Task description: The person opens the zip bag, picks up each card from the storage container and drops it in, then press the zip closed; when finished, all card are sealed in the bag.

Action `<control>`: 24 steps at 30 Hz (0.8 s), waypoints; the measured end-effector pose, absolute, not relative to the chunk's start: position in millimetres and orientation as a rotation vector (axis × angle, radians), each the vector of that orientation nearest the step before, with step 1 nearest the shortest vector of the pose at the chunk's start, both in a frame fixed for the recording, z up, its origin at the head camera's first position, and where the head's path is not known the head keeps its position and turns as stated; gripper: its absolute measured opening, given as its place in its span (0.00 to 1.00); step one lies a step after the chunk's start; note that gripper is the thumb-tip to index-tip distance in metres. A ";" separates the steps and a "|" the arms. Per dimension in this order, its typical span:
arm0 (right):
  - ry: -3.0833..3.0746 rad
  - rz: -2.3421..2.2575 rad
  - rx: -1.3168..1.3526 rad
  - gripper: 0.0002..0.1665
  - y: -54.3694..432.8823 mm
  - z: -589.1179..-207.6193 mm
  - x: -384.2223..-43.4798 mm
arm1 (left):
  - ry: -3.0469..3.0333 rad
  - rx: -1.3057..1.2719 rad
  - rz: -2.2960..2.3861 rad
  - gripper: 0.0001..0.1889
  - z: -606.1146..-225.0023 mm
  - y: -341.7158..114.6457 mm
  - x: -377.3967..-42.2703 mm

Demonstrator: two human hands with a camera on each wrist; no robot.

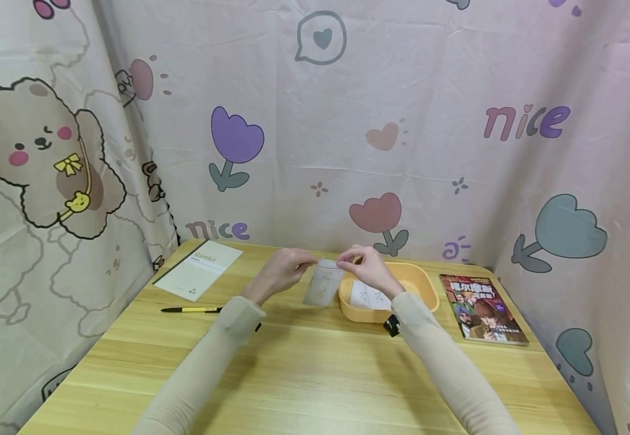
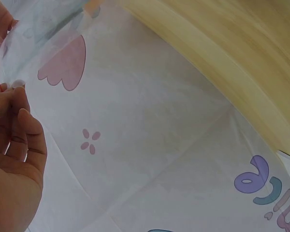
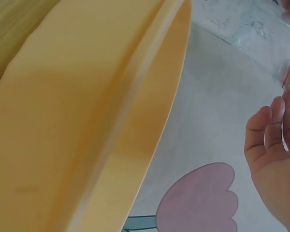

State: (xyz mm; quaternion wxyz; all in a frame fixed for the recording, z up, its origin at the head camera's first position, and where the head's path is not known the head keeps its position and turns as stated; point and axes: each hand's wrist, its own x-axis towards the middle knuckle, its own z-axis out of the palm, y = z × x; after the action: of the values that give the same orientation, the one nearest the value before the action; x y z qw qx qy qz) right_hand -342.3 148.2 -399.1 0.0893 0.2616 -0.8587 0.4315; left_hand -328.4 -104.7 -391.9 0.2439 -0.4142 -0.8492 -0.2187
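A clear zip-lock bag with a red line along its top edge hangs between both hands over the table. My left hand pinches its upper left corner between thumb and fingertips. At the upper right corner my right hand pinches the same edge. Faint grey printed figures show on the bag in the right wrist view. Right beside it stands a yellow plastic basket, partly behind the right hand and wrist. Inside lie white printed packets.
A white Gambit booklet lies at the back left, with a yellow and black pen in front of it. Right of the basket is a colourful magazine. A printed curtain hangs behind the wooden table.
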 end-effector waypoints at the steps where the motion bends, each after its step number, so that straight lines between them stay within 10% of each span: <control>1: -2.558 1.286 0.788 0.03 148.4 -398.8 -342.0 | -2.321 -1.131 -0.598 0.08 -391.7 -104.9 -328.2; 24: -2.516 1.508 0.797 0.12 161.0 -402.4 -345.3 | -2.330 -1.125 -0.593 0.09 -392.2 -106.2 -329.7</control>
State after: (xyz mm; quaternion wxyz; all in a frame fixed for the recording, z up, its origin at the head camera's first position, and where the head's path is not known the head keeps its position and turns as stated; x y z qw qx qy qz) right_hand -345.3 161.0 -402.4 0.0508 0.2618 -0.8267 0.4954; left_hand -329.7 -106.2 -392.2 0.2409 -0.4114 -0.8518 -0.2170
